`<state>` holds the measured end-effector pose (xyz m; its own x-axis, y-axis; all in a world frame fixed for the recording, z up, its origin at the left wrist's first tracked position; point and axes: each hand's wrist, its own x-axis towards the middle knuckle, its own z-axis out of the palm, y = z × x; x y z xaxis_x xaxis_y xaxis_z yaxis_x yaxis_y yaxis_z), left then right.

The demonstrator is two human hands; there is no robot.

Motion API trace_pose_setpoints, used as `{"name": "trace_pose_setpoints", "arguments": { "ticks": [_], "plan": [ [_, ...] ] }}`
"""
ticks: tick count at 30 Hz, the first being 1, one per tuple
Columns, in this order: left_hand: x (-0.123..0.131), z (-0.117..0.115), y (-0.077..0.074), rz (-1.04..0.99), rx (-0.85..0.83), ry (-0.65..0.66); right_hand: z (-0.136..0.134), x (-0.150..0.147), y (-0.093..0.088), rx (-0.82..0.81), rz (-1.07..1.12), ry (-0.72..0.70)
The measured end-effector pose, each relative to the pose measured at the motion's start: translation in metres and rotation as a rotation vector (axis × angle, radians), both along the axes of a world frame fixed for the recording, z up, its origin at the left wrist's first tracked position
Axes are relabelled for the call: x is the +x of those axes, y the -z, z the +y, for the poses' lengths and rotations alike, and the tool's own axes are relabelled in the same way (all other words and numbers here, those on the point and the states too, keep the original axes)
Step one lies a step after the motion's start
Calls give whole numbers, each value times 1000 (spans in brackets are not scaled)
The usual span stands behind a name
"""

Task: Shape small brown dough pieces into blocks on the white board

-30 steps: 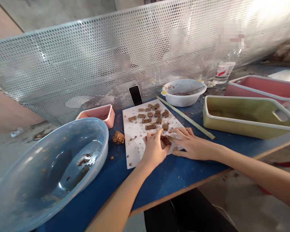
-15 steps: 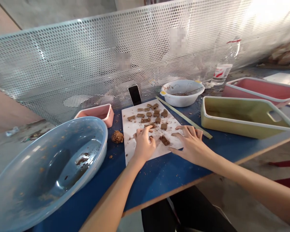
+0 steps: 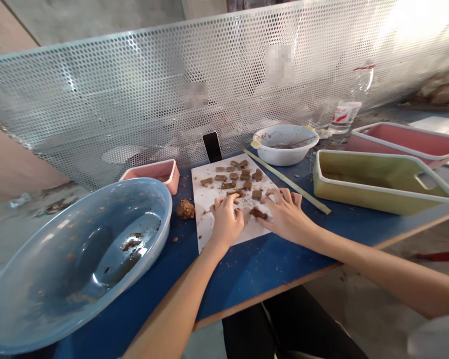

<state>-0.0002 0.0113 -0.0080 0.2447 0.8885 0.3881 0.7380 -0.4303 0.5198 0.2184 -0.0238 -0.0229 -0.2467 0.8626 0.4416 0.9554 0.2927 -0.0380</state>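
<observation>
Work centres on the brown lump (image 3: 259, 213), which lies on the near part of the white board (image 3: 200, 172), between your two hands. The step in hand looks like tending to this one piece, with rows of small blocks (image 3: 234, 176) set out just beyond it. Your right hand (image 3: 269, 207) is well spread, fingers apart, its thumb right at the lump's near side; whether it presses or only sits beside it, you cannot tell from here. Your left hand (image 3: 238, 205) is loosely curled over the board, left of the lump; its underside is hidden, so you cannot tell whether those fingers close on anything. The next move seems to call for a light, even touch on the lump, keeping your fingertips clear of the blocks.
</observation>
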Motion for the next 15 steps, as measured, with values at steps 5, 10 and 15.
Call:
{"name": "trace_pose_setpoints", "arguments": {
  "ticks": [5, 10, 15],
  "plan": [
    [0, 0, 0, 12, -20, 5, 13, 18, 1, -28, 26, -25],
    [0, 1, -1, 21, -41, 11, 27, 28, 0, -87, 74, -119],
    [0, 1, 1, 32, -33, 14, 32, 22, -2, -106, 95, -173]
  ]
}}
